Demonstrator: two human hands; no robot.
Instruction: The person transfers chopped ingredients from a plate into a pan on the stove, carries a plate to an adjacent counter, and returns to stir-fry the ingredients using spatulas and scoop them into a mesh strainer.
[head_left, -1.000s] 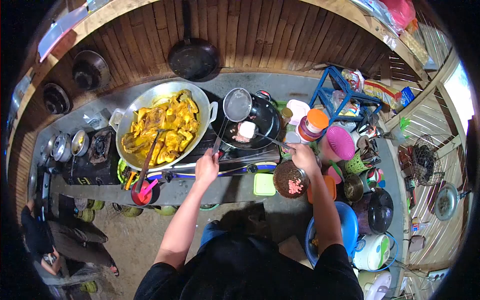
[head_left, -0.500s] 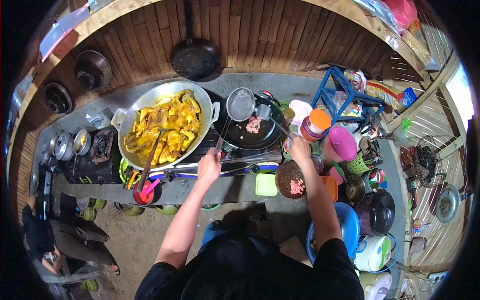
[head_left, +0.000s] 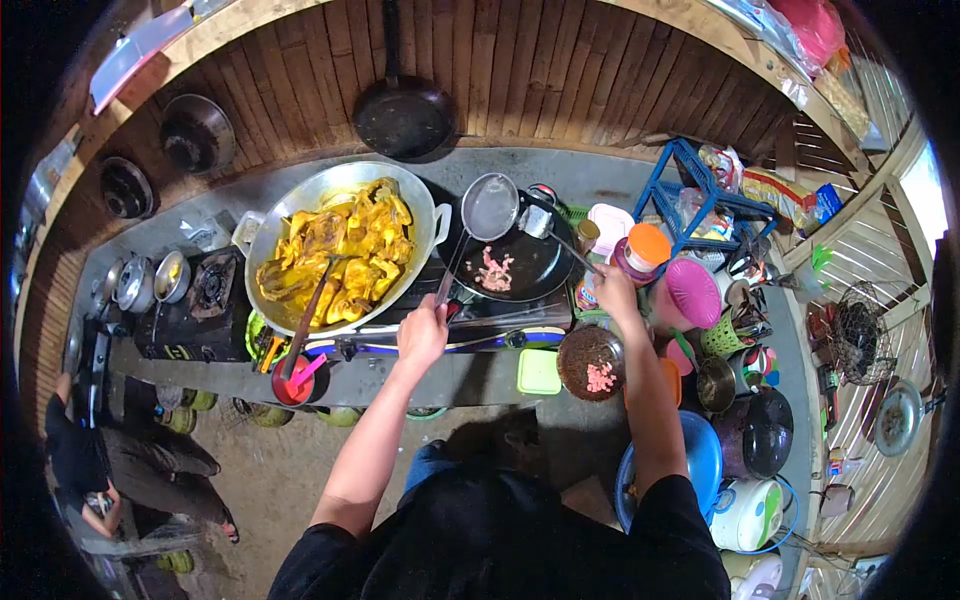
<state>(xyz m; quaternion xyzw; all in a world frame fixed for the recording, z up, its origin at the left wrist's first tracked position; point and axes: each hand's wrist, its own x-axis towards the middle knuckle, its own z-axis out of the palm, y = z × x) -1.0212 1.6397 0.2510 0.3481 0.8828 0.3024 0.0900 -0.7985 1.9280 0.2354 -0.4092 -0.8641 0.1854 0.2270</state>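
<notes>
My left hand (head_left: 423, 330) is closed round the handle of a strainer (head_left: 490, 207). The strainer's round mesh bowl is over the back left of a dark wok (head_left: 530, 262) on the stove. A metal spatula (head_left: 537, 221) is gripped in my right hand (head_left: 614, 292). Its blade is at the back of the wok, just right of the strainer and apart from the food. Small pink chopped pieces (head_left: 493, 272), perhaps meat, lie in the wok. Close by my right forearm, a brown round mortar-like dish (head_left: 578, 362) holds more pink pieces.
To the left, a big two-handled pan (head_left: 262, 303) holds yellow chicken pieces in sauce with a wooden-handled ladle. A red bowl (head_left: 297, 388) and a green lidded box (head_left: 540, 371) sit along the front edge. Jars, tubs and a blue rack (head_left: 690, 190) crowd the right. Another person (head_left: 95, 460) is at lower left.
My right hand has drawn the spatula away from the pink pieces to the back right of the wok. The pieces have shifted nearer to me. The strainer stays over the wok.
</notes>
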